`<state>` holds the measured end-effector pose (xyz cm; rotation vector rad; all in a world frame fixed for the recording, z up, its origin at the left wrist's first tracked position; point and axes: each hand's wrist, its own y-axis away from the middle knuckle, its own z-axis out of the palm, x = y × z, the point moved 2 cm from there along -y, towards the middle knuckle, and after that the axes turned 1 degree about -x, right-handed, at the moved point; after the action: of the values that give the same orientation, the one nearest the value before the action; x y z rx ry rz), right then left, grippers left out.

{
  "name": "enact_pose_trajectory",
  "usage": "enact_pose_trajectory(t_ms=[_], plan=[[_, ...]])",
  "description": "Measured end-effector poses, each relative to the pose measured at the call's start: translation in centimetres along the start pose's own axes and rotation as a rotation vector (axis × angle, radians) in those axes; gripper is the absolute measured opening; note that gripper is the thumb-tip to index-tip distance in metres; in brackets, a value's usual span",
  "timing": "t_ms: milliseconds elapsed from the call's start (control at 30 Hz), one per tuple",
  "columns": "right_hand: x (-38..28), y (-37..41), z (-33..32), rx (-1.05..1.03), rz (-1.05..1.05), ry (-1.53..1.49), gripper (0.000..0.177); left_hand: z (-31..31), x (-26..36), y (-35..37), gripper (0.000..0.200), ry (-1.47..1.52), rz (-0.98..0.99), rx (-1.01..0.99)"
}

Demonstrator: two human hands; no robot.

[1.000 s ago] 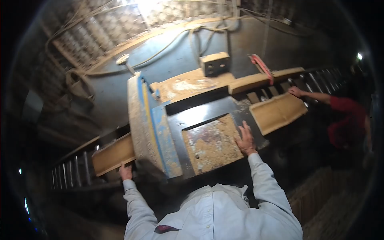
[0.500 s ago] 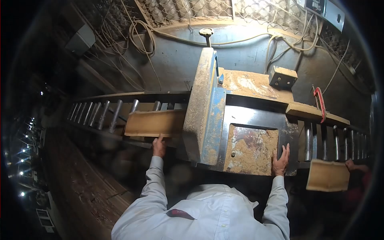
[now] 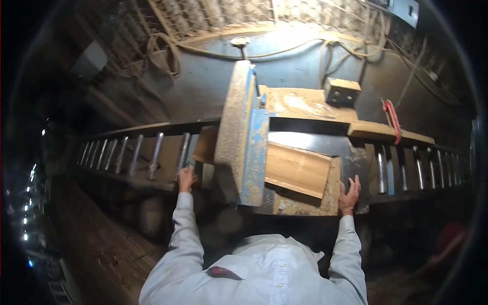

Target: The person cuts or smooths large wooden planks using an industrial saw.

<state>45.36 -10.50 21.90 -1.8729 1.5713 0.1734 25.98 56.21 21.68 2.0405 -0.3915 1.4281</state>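
Observation:
My left hand (image 3: 187, 179) is at the front edge of the left roller track, beside a roller, with its fingers partly extended and nothing visible in them. Just to its right, a brown board end (image 3: 205, 145) runs in under the blue, dust-covered machine housing (image 3: 254, 157). On the housing's right side, a pale wooden board (image 3: 299, 170) lies at a slant over the sawdusty plate (image 3: 333, 190). The housing hides whatever lies between the two pieces. Near that board's right end, my right hand (image 3: 349, 195) rests at the table's front edge, fingers spread.
Roller tracks extend left (image 3: 122, 152) and right (image 3: 419, 165). A red clamp (image 3: 392, 122) grips a wooden fence (image 3: 391, 133) at the back right. Behind the table sits a switch box (image 3: 343, 92). Another person's blurred arm (image 3: 447, 249) shows at lower right.
The board on the left rollers has gone mostly under the housing, and a board now lies on the plate. The other person's board has left view. My left hand no longer touches a board.

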Motion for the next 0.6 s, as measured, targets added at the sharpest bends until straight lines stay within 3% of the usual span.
enact_pose_trajectory(t_ms=[33,67,133,233,267,300,333,367,400,433,467,600], plan=[[-0.2,0.1,-0.2,-0.014,-0.007,-0.005,0.052,-0.4,0.2,-1.5,0.027,-0.031,0.057,0.146],[-0.6,0.0,-0.4,-0.021,-0.008,-0.002,0.052,-1.5,-0.2,-4.1,0.035,-0.046,0.033,0.094],[-1.0,-0.2,-0.6,-0.032,-0.046,0.013,0.053,-1.5,0.0,-7.3,0.050,-0.170,0.204,0.218],[-0.9,-0.1,-0.9,-0.043,-0.081,0.042,0.055,0.0,1.5,-9.2,0.062,-0.377,0.408,0.077],[-0.7,-0.1,-1.0,-0.043,-0.081,0.059,0.056,0.4,-0.2,-11.4,0.059,-0.310,0.445,-0.047],[-0.5,-0.1,-1.0,-0.030,-0.102,0.053,0.057,1.5,3.1,-8.0,0.049,-0.533,0.389,-0.164],[-0.5,-0.2,-1.1,-0.017,-0.119,0.055,0.058,2.6,4.2,-6.6,0.043,-0.674,0.433,-0.168],[-0.3,0.0,-1.1,-0.011,-0.114,0.059,0.060,3.2,3.8,-5.5,0.039,-0.713,0.490,-0.020],[-0.2,0.0,-1.1,-0.003,-0.111,0.062,0.062,3.2,3.0,-5.6,0.035,-0.655,0.432,-0.064],[-0.1,0.1,-1.2,-0.014,-0.091,0.054,0.065,3.2,3.0,-4.7,0.033,-0.783,0.514,-0.029],[-0.1,0.1,-1.2,-0.029,-0.078,0.040,0.067,3.2,2.4,-4.0,0.030,-0.723,0.616,-0.083],[-0.3,-0.1,-1.8,-0.032,-0.026,-0.027,0.068,4.6,1.4,1.2,0.027,-0.991,0.586,0.024]])
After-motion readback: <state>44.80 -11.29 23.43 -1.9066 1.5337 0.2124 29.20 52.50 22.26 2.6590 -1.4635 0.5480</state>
